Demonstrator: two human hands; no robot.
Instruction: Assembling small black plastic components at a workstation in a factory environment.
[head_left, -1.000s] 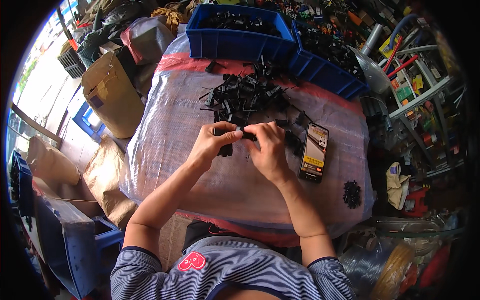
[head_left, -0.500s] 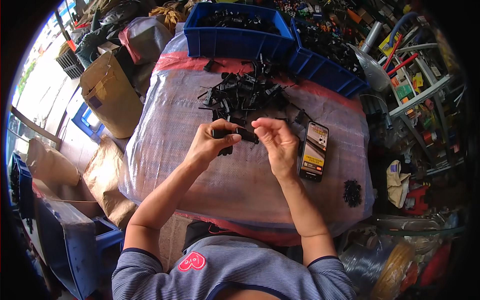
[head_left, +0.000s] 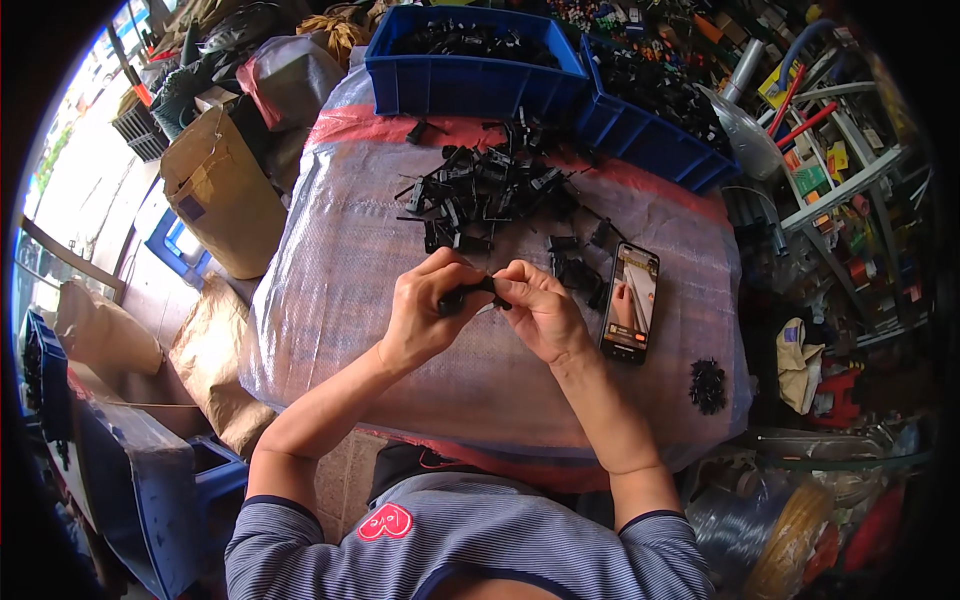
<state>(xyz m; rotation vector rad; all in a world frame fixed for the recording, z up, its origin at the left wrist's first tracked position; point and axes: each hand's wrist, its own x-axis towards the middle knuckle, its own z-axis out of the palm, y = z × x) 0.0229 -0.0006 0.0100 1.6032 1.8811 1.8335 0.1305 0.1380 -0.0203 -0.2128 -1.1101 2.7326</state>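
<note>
My left hand [head_left: 425,308] is closed around a small black plastic part [head_left: 463,296]. The fingertips of my right hand [head_left: 545,312] pinch the right end of this part, so both hands meet on it. My fingers hide most of its shape. Just beyond my hands lies a loose heap of black plastic parts [head_left: 490,185] with thin stems. A few more black parts [head_left: 575,272] lie between my right hand and the phone. The table is covered by a whitish woven sheet [head_left: 340,240] with red bands.
Two blue bins [head_left: 470,88] [head_left: 650,140] filled with black parts stand at the table's far edge. A phone [head_left: 630,310] with a lit screen lies right of my right hand. Near the right edge sits a small pile of tiny black pieces [head_left: 707,387]. Brown paper sacks [head_left: 222,195] stand at left.
Both hands have drawn nearer to me. My right fingers, apart from the black part before, now pinch its end. The phone's screen picture has changed.
</note>
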